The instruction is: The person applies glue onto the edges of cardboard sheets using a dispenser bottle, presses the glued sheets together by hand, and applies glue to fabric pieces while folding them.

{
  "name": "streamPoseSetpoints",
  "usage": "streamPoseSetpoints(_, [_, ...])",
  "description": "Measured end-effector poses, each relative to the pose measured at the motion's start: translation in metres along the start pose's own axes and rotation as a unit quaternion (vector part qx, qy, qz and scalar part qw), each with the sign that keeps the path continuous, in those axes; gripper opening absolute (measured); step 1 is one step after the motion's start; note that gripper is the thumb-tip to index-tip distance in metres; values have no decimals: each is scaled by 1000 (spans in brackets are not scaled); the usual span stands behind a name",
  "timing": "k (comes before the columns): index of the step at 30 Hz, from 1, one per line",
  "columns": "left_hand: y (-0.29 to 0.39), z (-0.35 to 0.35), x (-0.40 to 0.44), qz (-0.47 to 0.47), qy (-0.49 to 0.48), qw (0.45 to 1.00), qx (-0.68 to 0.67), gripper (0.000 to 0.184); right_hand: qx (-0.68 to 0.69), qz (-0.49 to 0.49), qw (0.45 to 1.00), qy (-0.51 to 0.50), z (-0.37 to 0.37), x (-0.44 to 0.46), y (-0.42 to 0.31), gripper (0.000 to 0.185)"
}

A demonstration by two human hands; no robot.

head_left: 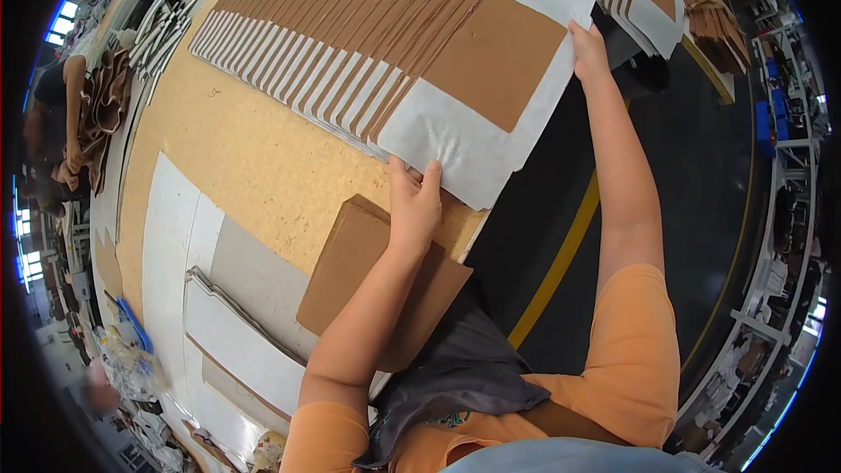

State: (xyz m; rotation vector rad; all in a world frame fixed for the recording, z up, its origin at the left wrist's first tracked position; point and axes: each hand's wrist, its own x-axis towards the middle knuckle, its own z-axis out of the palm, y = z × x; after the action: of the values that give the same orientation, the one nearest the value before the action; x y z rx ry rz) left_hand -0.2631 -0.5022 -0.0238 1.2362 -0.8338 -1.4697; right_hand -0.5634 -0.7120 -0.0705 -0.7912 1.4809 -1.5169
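Likely limp, light, best edge-held, the sheet (473, 144) spans my pinching left hand (414, 203) and right hand (590, 52), brown panel (498, 60) between.

On my feed, a dark grey floor (701, 166) fills the right side, marked with a broad yellow painted stripe (568, 243). Beyond it I see a pale metal shelving rack (760, 327) and blue plastic bins (779, 104). Far left, I make out a person (74, 96) beside rumpled brown sheets (107, 114), and lower down, a crumpled clear plastic bag (127, 368).
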Motion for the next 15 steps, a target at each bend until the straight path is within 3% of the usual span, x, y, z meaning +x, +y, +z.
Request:
streamPoseSetpoints(11, [1, 2, -3, -67, 3, 998, 14, 40, 21, 12, 1000, -10, 4, -2, -12, 35])
streamPoseSetpoints(15, [5, 2, -2, -69, 6, 997, 20, 40, -44, -2, 999, -28, 4, 1, -11, 38])
